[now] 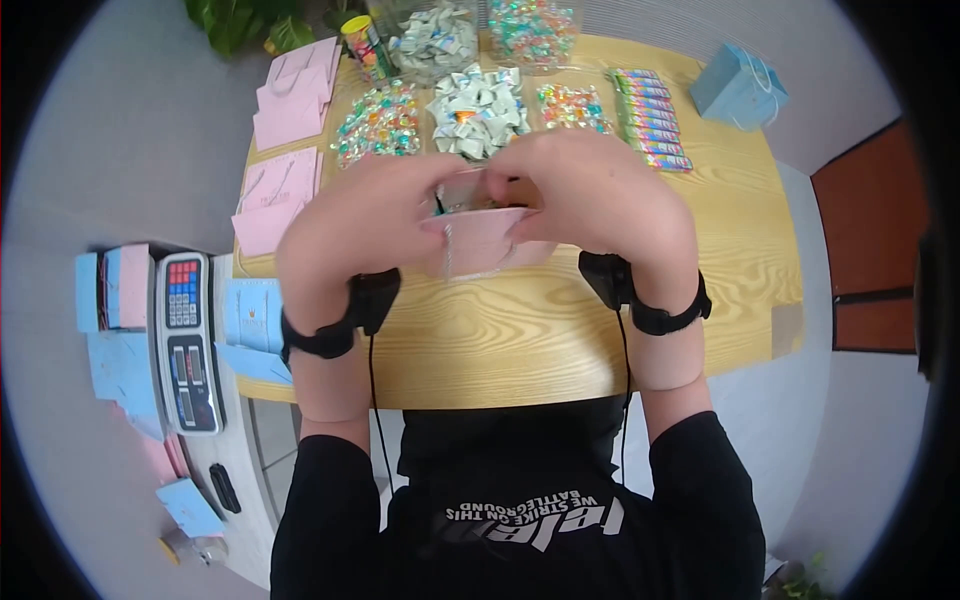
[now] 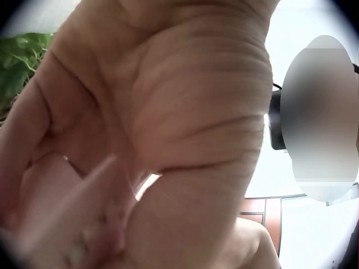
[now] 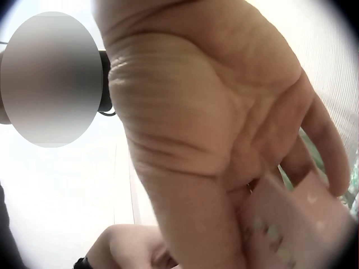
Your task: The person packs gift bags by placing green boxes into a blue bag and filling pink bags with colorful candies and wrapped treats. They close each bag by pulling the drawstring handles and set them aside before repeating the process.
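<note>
A small pink paper gift bag (image 1: 480,243) with a twisted cord handle is at the middle of the table, its mouth facing up. My left hand (image 1: 385,205) grips the left side of its rim, thumb on the near side. On the opposite side, my right hand (image 1: 575,185) holds the rim between thumb and fingers. Part of the inside shows, with some small dark and coloured bits that are hard to make out. Both wrist views show the bag's pink paper (image 2: 67,207) against the palms, as at the right thumb (image 3: 196,230).
Beyond the hands lie piles of clear wrapped candies (image 1: 378,125), white packets (image 1: 480,110) and a row of candy sticks (image 1: 652,120). Filled tubs (image 1: 435,45) stand behind. Pink bags (image 1: 285,180) line the left edge; a blue bag (image 1: 738,88) stands back right. A scale (image 1: 188,340) sits left.
</note>
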### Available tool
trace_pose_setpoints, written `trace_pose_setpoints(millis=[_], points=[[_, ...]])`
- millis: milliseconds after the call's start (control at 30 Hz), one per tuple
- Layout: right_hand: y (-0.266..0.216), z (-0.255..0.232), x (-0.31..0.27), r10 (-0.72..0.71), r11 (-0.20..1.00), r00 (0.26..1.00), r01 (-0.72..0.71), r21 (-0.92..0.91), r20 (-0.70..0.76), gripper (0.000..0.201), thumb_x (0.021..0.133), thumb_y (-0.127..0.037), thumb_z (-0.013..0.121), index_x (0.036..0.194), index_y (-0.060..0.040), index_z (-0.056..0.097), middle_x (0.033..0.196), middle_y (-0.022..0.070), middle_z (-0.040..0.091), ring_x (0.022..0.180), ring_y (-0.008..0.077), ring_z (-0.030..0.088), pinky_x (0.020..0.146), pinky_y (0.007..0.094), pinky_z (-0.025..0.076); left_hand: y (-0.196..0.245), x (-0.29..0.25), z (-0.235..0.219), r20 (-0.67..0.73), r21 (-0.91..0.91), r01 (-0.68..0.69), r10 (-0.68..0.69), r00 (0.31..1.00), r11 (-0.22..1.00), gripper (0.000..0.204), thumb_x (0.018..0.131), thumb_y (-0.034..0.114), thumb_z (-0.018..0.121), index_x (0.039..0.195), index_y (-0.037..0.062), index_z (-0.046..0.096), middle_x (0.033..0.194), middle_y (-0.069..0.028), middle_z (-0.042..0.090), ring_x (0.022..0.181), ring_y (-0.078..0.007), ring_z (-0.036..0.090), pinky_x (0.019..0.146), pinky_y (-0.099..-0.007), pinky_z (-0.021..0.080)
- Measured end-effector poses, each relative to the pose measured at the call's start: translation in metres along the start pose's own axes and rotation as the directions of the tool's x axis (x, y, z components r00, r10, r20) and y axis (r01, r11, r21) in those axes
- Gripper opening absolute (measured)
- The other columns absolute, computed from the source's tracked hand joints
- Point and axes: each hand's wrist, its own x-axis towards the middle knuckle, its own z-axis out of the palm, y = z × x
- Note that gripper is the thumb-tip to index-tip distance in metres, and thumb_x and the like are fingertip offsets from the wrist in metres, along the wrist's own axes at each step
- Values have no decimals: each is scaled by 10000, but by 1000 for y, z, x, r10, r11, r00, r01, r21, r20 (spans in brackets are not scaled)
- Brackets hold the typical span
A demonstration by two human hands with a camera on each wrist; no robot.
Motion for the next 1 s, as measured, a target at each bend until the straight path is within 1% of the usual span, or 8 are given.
trace_pose_setpoints(millis=[200, 333, 500, 567, 667, 767, 833, 1000], points=[[-10, -9, 6, 46, 999, 972, -39, -33, 229, 343, 605, -65, 733, 915, -67, 586, 822, 79, 630, 780, 304, 593, 643, 354, 460, -10, -7, 10, -121, 79, -68, 77, 990, 995, 475, 634, 138, 682, 1092, 69, 577, 797, -139, 619, 748, -303, 589, 646, -338, 459], [-5, -3, 8, 116, 990, 981, -128, 67, 155, 307, 647, -40, 715, 907, -55, 551, 801, 94, 631, 769, 300, 604, 642, 361, 459, -7, -5, 3, -97, -2, 5, -5, 995, 1000, 429, 667, 112, 645, 1091, 70, 592, 809, -149, 627, 757, -315, 586, 656, -365, 460], [-4, -2, 8, 227, 973, 970, -230, 27, 82, 307, 688, -46, 688, 967, -59, 562, 799, 108, 644, 767, 295, 618, 655, 362, 470, -30, 1, 17, -212, 92, -136, 152, 965, 987, 293, 687, 123, 640, 970, 49, 652, 793, -170, 624, 754, -336, 589, 664, -389, 463], [2, 4, 8, 92, 995, 996, -92, 33, 0, 291, 697, -73, 674, 980, -65, 608, 801, 121, 651, 753, 298, 619, 660, 361, 477, -27, 1, 15, -201, 102, -118, 137, 970, 988, 250, 693, 130, 634, 924, 41, 668, 784, -178, 623, 751, -342, 591, 665, -393, 464], [-4, -1, 10, 128, 987, 987, -118, -105, 100, 247, 684, -97, 668, 930, -70, 655, 803, 132, 650, 750, 298, 617, 659, 365, 479, -32, 0, 18, -211, 78, -126, 140, 967, 989, 219, 700, 136, 620, 884, 28, 669, 751, -181, 617, 722, -349, 585, 659, -399, 463], [-1, 8, 7, 96, 993, 995, -96, -65, 5, 167, 668, -100, 666, 831, -68, 670, 781, 129, 643, 743, 306, 609, 640, 376, 475, -29, 2, 16, -207, 98, -147, 165, 964, 984, 235, 706, 148, 618, 905, 32, 666, 751, -174, 619, 714, -347, 584, 651, -396, 461], [-2, 9, 7, 77, 990, 997, -77, -121, 1, 169, 667, -98, 663, 834, -79, 673, 766, 125, 638, 741, 306, 607, 635, 377, 472, -12, 1, 9, -125, 9, 5, -4, 992, 1000, 220, 723, 158, 614, 896, 30, 662, 733, -172, 611, 703, -351, 580, 638, -391, 459], [-6, -12, -15, 47, 996, 997, -43, -77, 55, 153, 674, -94, 656, 824, -113, 681, 694, 108, 618, 691, 301, 599, 606, 374, 461, 7, -14, 5, -55, 148, -98, 107, 993, 984, 201, 753, 190, 606, 861, 25, 644, 712, -174, 595, 677, -343, 576, 604, -383, 450]])
